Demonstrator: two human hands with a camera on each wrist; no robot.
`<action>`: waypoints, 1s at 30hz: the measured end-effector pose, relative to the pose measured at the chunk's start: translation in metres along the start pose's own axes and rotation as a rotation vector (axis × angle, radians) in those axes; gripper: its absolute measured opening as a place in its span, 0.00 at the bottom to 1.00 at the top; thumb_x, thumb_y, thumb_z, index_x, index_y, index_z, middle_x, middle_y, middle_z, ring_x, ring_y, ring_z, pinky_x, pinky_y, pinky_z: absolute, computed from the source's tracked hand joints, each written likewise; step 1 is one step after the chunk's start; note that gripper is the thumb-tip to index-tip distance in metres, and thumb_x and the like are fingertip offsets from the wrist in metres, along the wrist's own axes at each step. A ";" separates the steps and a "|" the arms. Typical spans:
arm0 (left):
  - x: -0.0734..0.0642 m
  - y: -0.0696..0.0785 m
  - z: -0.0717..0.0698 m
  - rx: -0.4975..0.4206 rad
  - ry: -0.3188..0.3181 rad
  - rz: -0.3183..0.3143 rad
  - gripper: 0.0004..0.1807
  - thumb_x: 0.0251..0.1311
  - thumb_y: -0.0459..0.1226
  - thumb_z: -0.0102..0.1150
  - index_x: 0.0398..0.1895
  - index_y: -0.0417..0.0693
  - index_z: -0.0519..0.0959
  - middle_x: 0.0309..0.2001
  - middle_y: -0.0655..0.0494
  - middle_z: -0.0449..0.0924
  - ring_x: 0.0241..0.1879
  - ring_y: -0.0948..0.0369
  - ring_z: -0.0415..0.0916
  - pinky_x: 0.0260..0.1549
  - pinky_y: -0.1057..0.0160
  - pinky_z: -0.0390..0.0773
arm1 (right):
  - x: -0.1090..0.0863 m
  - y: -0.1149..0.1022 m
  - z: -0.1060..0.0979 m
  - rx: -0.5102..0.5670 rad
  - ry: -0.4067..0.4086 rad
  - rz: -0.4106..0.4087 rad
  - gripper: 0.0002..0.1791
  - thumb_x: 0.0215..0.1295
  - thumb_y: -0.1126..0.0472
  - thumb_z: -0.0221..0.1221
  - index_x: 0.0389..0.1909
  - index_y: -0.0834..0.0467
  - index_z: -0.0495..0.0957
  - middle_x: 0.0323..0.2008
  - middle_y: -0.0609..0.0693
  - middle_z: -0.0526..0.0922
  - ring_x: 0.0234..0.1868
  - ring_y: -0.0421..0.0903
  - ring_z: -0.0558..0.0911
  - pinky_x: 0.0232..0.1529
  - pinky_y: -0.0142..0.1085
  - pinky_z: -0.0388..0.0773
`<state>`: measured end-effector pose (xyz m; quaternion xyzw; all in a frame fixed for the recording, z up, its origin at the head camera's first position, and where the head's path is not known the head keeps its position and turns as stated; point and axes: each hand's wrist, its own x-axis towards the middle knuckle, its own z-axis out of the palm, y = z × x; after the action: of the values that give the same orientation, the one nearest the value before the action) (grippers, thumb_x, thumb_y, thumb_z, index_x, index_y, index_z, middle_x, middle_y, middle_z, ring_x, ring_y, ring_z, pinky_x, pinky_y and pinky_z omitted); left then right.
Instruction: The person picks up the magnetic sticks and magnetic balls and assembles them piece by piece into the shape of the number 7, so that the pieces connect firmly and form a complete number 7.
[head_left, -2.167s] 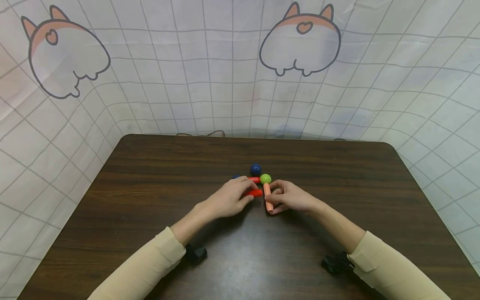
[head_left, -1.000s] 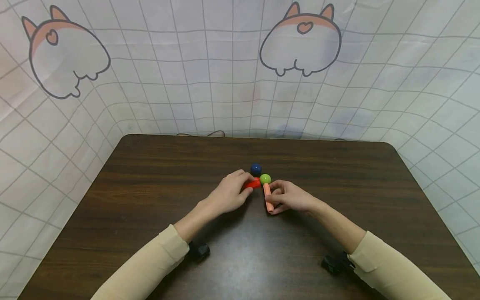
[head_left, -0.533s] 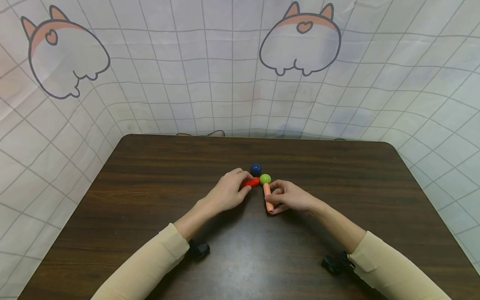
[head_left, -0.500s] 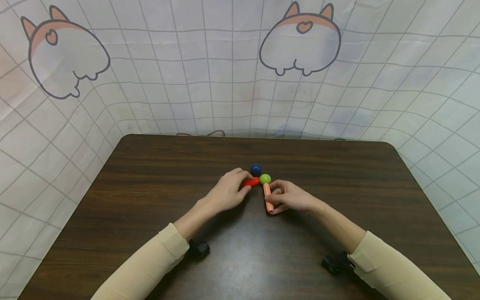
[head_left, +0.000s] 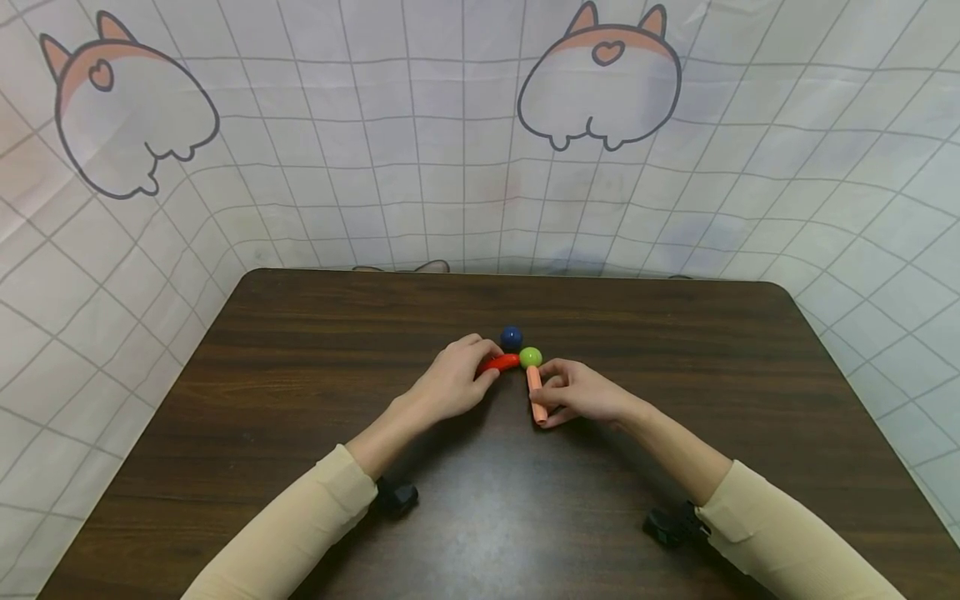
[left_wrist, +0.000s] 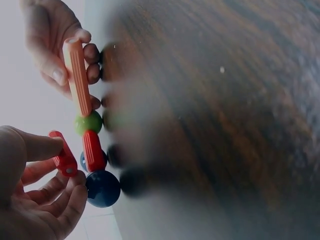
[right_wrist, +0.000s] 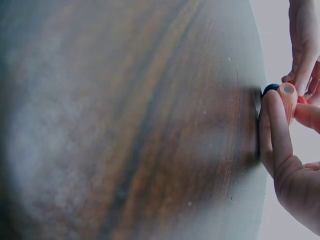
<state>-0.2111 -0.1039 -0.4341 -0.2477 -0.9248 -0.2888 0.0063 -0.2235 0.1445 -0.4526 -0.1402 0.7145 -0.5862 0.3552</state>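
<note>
My left hand [head_left: 453,379] pinches a short red plastic rod [left_wrist: 63,154] between thumb and fingers. In the left wrist view a grey dot shows at its end. Beside it, apart, a second red rod [left_wrist: 93,150] runs from a green ball [left_wrist: 88,123] to a dark blue ball [left_wrist: 103,188]. My right hand [head_left: 588,393] grips a longer ribbed peach rod [head_left: 537,397], whose far end meets the green ball. Another blue ball [left_wrist: 84,161] is partly hidden behind the second red rod. The right wrist view shows the peach rod's round end [right_wrist: 287,89] between my fingers.
The pieces sit on a dark wood-grain table [head_left: 337,333]. A white gridded curtain [head_left: 420,167] with printed dog drawings hangs behind and at both sides. Black devices [head_left: 397,498] are strapped below both wrists.
The left hand has carried its red rod away from me, up beside the other red rod, then shifted it slightly farther. A blue ball at left became hidden. The right hand has stayed put.
</note>
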 end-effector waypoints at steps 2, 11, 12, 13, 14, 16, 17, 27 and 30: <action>0.001 -0.001 -0.001 -0.005 0.002 -0.002 0.12 0.68 0.33 0.65 0.53 0.41 0.82 0.44 0.50 0.79 0.39 0.55 0.76 0.43 0.55 0.78 | 0.000 0.000 0.000 -0.004 0.001 0.001 0.31 0.76 0.63 0.58 0.69 0.75 0.57 0.41 0.62 0.82 0.38 0.50 0.85 0.43 0.43 0.85; 0.002 -0.003 -0.008 0.006 0.012 -0.015 0.11 0.69 0.33 0.64 0.52 0.42 0.82 0.45 0.50 0.80 0.41 0.55 0.78 0.45 0.54 0.79 | 0.001 0.001 -0.001 0.004 -0.004 0.005 0.32 0.75 0.63 0.59 0.69 0.75 0.57 0.42 0.62 0.82 0.39 0.51 0.86 0.43 0.43 0.85; 0.003 -0.004 -0.009 0.007 0.012 -0.020 0.11 0.69 0.34 0.64 0.52 0.42 0.82 0.45 0.50 0.80 0.41 0.55 0.78 0.45 0.54 0.78 | 0.002 0.001 -0.001 0.004 -0.004 0.005 0.32 0.75 0.63 0.59 0.69 0.75 0.57 0.42 0.62 0.82 0.39 0.51 0.86 0.43 0.43 0.85; 0.003 -0.004 -0.009 0.008 0.012 -0.024 0.11 0.69 0.34 0.64 0.52 0.42 0.82 0.45 0.51 0.79 0.41 0.55 0.77 0.44 0.55 0.78 | 0.002 0.001 -0.001 0.005 -0.003 0.007 0.32 0.75 0.64 0.59 0.69 0.75 0.57 0.42 0.62 0.82 0.39 0.51 0.86 0.43 0.43 0.85; 0.004 -0.005 -0.010 0.006 0.009 -0.031 0.11 0.69 0.34 0.64 0.53 0.42 0.82 0.45 0.51 0.79 0.41 0.55 0.77 0.45 0.55 0.78 | 0.002 0.001 -0.001 0.005 -0.002 0.007 0.32 0.75 0.64 0.59 0.69 0.75 0.57 0.42 0.62 0.82 0.39 0.51 0.86 0.43 0.43 0.85; 0.004 -0.006 -0.011 0.002 0.003 -0.042 0.12 0.70 0.34 0.64 0.54 0.42 0.82 0.46 0.51 0.79 0.42 0.55 0.77 0.46 0.55 0.78 | 0.002 0.001 -0.001 0.004 -0.002 0.006 0.32 0.75 0.64 0.59 0.69 0.75 0.57 0.42 0.62 0.82 0.40 0.51 0.86 0.43 0.43 0.85; 0.005 -0.006 -0.011 0.001 0.003 -0.046 0.12 0.70 0.34 0.64 0.54 0.42 0.82 0.47 0.51 0.80 0.43 0.55 0.77 0.47 0.55 0.78 | 0.002 0.001 -0.001 0.004 -0.001 0.006 0.32 0.75 0.64 0.59 0.69 0.75 0.57 0.42 0.62 0.82 0.40 0.51 0.86 0.43 0.43 0.85; 0.011 -0.012 -0.015 0.018 0.006 -0.054 0.12 0.70 0.33 0.63 0.53 0.40 0.82 0.47 0.48 0.80 0.43 0.53 0.78 0.47 0.53 0.78 | 0.002 0.000 -0.001 -0.001 0.005 0.011 0.32 0.75 0.63 0.59 0.70 0.75 0.57 0.42 0.62 0.82 0.40 0.51 0.86 0.43 0.44 0.85; 0.012 -0.013 -0.015 0.019 0.010 -0.057 0.12 0.70 0.34 0.63 0.54 0.39 0.82 0.48 0.47 0.80 0.43 0.53 0.78 0.47 0.53 0.78 | 0.002 0.000 -0.001 -0.002 0.006 0.010 0.32 0.75 0.63 0.59 0.70 0.75 0.57 0.42 0.62 0.82 0.40 0.51 0.86 0.43 0.43 0.85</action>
<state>-0.2298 -0.1161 -0.4265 -0.2195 -0.9341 -0.2814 0.0051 -0.2252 0.1438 -0.4534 -0.1353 0.7169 -0.5839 0.3561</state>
